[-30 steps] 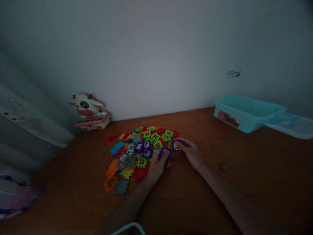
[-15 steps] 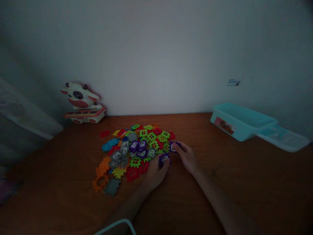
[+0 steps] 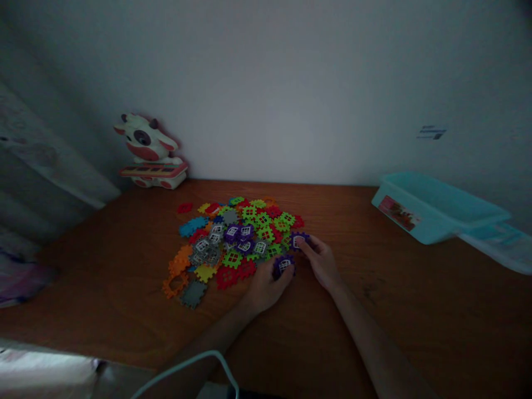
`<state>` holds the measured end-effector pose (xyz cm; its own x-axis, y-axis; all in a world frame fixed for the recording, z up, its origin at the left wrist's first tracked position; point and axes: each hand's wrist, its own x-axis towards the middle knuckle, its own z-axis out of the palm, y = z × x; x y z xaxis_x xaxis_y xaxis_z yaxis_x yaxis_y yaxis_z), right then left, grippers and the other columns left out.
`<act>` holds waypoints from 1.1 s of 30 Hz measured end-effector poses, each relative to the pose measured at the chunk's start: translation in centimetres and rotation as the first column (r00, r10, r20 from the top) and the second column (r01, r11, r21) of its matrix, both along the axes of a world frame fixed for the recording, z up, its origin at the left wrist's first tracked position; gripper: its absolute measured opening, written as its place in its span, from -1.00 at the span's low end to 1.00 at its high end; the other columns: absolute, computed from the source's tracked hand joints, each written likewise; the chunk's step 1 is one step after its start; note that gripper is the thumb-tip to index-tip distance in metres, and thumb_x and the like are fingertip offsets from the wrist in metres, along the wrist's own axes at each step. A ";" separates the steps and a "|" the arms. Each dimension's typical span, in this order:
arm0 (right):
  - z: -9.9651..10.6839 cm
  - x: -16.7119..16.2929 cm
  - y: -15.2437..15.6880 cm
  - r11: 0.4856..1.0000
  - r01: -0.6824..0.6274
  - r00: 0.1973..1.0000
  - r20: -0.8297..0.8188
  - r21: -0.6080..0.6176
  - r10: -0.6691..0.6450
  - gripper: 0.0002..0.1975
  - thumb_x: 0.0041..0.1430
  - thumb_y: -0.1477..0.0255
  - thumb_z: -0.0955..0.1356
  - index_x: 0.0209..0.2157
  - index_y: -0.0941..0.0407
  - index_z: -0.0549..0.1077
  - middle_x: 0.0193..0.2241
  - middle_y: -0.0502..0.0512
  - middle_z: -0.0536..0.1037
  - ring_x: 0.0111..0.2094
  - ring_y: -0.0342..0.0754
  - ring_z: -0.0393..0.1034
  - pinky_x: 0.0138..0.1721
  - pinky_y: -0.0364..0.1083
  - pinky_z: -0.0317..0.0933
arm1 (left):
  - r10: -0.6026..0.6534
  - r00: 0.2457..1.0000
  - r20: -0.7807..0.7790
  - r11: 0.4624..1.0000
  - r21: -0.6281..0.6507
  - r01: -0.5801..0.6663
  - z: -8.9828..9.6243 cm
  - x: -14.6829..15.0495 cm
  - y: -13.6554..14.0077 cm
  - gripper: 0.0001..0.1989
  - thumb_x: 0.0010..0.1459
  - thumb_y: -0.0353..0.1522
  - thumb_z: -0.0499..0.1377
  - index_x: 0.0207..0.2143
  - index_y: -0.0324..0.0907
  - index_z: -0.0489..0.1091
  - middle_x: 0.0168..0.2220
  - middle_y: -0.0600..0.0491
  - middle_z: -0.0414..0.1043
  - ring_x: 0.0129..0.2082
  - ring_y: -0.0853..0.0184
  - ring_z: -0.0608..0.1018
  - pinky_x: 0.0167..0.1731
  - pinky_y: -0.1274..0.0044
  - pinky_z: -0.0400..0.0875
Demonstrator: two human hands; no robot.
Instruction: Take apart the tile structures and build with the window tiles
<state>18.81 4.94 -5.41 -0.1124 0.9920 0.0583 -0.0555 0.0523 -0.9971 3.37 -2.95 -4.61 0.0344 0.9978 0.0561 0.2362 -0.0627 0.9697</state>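
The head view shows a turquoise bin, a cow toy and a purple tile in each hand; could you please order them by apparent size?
1. Turquoise bin
2. Cow toy
3. Left-hand purple tile and right-hand purple tile: they look alike and are partly covered, so I leave them unranked.

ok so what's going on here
A person is holding two purple window pieces over a wooden table: one in the left hand, the other in the right hand. The two pieces are apart. Beside the hands lies a pile of colourful toothed pieces. A cow toy stands back left, a turquoise bin to the right.
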 end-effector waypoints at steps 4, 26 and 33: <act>0.1 0.0 0.1 0.999 -0.031 0.999 0.012 -0.011 0.031 -0.58 -0.01 0.04 0.49 -0.22 0.05 0.61 -0.22 0.08 0.67 -0.17 0.09 0.52 -0.03 0.09 0.35 | 0.044 0.998 -0.043 0.999 -0.001 -0.044 -0.1 0.0 -1.6 -0.73 0.22 -0.15 0.15 -0.33 -0.17 0.44 -0.42 0.04 0.47 -0.42 0.31 0.45 -0.40 0.53 0.31; 0.0 -0.1 0.4 0.999 -0.001 0.999 -0.032 -0.037 0.000 -0.59 0.01 0.05 0.48 -0.21 0.05 0.59 -0.19 0.08 0.66 -0.14 0.12 0.52 -0.10 0.04 0.37 | 0.050 0.977 0.208 0.998 0.035 -0.059 0.2 1.3 1.0 -0.63 0.23 -0.08 0.16 -0.18 -0.20 0.50 -0.34 -0.01 0.53 -0.37 0.30 0.50 -0.31 0.48 0.43; 0.1 -0.3 0.2 0.998 0.057 0.998 0.020 0.026 -0.057 -0.60 0.09 0.03 0.42 -0.22 0.06 0.56 -0.23 0.07 0.63 -0.18 0.07 0.48 -0.13 -0.01 0.33 | 0.114 0.903 0.414 0.989 0.041 -0.144 0.4 1.0 1.1 -0.58 0.15 -0.02 0.22 -0.24 -0.21 0.46 -0.29 -0.04 0.54 -0.34 0.28 0.56 -0.33 0.48 0.50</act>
